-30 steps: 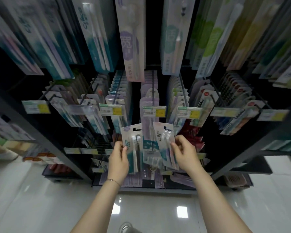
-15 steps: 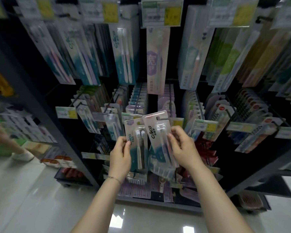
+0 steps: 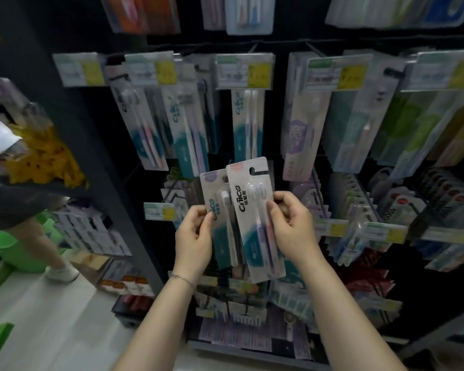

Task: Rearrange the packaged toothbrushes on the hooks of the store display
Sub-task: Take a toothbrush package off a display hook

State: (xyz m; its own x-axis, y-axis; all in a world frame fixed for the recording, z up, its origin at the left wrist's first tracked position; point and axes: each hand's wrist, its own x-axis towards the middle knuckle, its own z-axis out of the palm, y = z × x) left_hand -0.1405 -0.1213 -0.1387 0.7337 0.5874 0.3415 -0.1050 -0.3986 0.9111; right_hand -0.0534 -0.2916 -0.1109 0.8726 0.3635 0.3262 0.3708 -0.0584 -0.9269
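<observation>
Right hand (image 3: 292, 228): while pinching the white-teal carded toothbrush pack (image 3: 255, 236), be levelling the slot (image 3: 256, 171) above its fingers.
Left hand (image 3: 194, 236): clamping second teal pack (image 3: 221, 236).

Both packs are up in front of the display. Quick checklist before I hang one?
1. Grip of left hand on left pack: ok.
2. Grip of right hand on right pack: ok.
3. Right pack's hang hole uncovered: ok.
4. Left pack's own hole: cannot tell, right pack overlaps it.
5. Packs apart: not ok, they overlap.
6. Room in front of hanging Cnice pack above: cannot tell, price tag hides its top.
</observation>
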